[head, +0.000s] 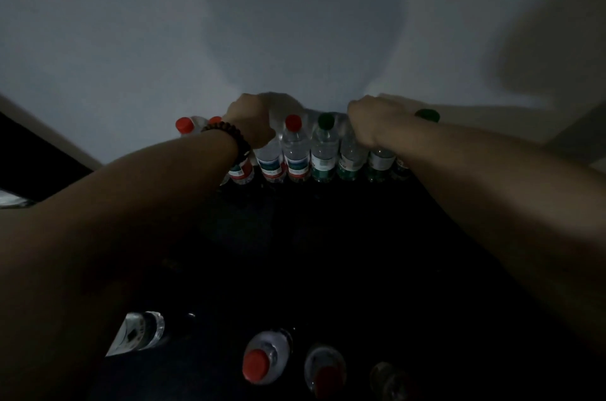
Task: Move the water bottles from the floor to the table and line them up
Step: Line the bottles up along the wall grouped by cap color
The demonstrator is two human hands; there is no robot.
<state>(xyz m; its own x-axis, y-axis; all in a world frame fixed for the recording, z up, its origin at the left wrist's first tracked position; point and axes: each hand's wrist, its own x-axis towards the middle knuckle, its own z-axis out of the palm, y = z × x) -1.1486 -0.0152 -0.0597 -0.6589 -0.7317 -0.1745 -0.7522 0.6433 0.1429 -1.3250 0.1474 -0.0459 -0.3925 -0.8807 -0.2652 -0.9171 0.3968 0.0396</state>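
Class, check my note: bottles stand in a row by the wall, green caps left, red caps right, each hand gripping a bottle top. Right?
One error: the head view shows the red-capped bottles on the left and the green-capped bottles on the right. The row by the wall, left hand and right hand each gripping a top, stands.

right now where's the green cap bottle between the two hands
Head view: the green-capped bottle stands by the wall, just right of centre, between a red-capped bottle and the right hand.
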